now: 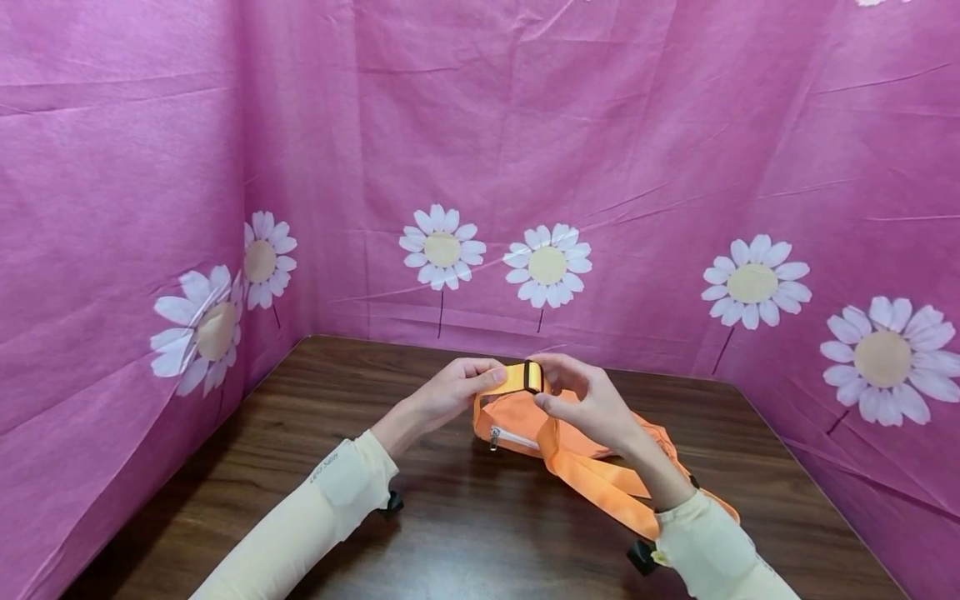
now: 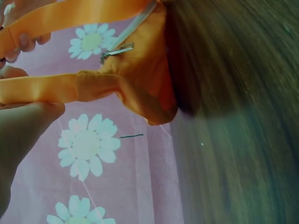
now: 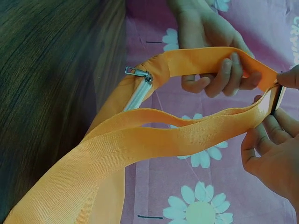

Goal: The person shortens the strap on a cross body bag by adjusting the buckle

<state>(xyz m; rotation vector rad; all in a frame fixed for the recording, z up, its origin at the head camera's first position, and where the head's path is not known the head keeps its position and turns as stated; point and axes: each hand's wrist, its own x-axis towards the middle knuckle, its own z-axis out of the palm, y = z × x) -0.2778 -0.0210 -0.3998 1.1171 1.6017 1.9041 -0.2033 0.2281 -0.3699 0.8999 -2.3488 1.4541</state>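
An orange fabric bag with a white zipper and a metal zipper pull lies on the table, its orange strap looping up and to the right. My left hand pinches the strap between thumb and fingers, left of a black strap slider. On the slider's other side, my right hand holds the slider's edge with its thumb and fingers. In the right wrist view the strap runs from the bag's zipped end through the left hand to the slider.
The dark wooden table is enclosed by pink cloth with daisy prints. Each wrist carries a small black device below the cream sleeve. Folds of strap hang near the right forearm.
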